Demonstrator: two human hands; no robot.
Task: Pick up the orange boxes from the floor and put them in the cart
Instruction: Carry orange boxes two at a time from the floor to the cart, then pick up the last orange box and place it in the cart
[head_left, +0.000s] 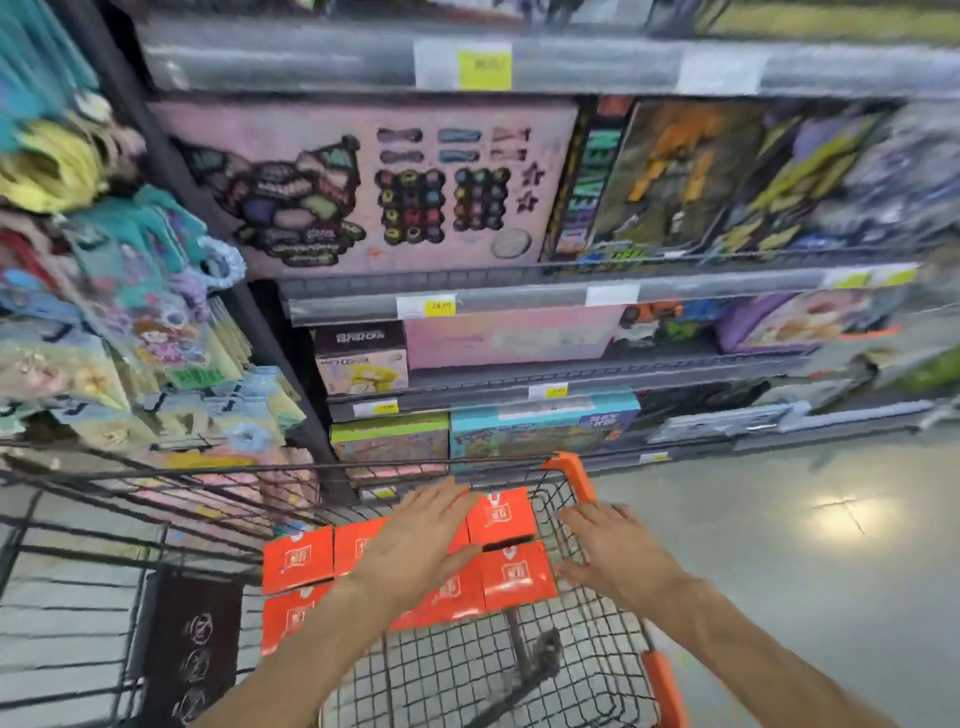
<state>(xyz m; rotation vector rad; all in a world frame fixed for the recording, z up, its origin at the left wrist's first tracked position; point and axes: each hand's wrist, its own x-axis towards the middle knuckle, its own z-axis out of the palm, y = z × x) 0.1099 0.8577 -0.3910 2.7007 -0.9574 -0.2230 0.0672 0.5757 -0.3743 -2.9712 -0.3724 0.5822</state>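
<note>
Store aisle, head view, heavy motion blur.

Orange boxes (511, 574): about six visible, laid flat in two rows on the wire floor of the cart (582, 660). Directly under and just ahead of the left hand (421, 540), to the left of the right hand (615, 553). One box at the far end sits slightly raised above its neighbour, with a dark gap between them.

Left hand: fingers spread, palm down, over the middle of the stack; touching or hovering, cannot tell. Nothing grasped.

Right hand: fingers extended, released, beside the boxes near the cart's right wall and orange rim (571, 475). Holding nothing.

Floor (779, 545) to the right of the right hand: bare grey, no orange boxes in sight. Floor to the left of the left hand mostly hidden behind the cart mesh.

Judgement: placement looks largely done, with this batch already in the cart. Likely step in hand is levelling or letting go of the stack. Whether more boxes remain outside the view, cannot tell.
</note>
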